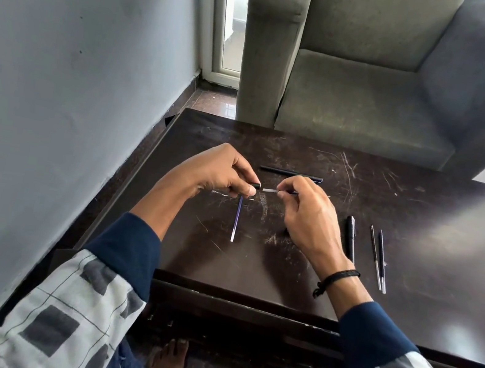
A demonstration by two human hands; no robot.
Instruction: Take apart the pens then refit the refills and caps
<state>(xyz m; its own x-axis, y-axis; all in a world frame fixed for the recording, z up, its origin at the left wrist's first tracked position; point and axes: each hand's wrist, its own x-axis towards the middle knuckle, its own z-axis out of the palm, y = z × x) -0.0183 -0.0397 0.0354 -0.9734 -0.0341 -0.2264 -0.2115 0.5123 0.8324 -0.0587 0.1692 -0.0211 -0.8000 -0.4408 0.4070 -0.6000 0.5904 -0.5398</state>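
Observation:
My left hand (221, 170) grips a short black pen barrel (256, 184), whose open end points right. My right hand (304, 214) pinches a thin refill (269, 190), its pale end a small gap from the barrel's mouth. A loose blue refill (236, 219) lies on the dark table (415, 263) just below my left hand. A dark pen (291, 173) lies crosswise behind my hands. To the right of my right wrist lie a black capped pen (350, 238) and two thin refills (378, 259) side by side.
The table top is scratched and its left edge runs close to a grey wall (57, 86). A grey armchair (382, 79) stands just behind the table. My bare feet (170, 365) show under the table's front edge.

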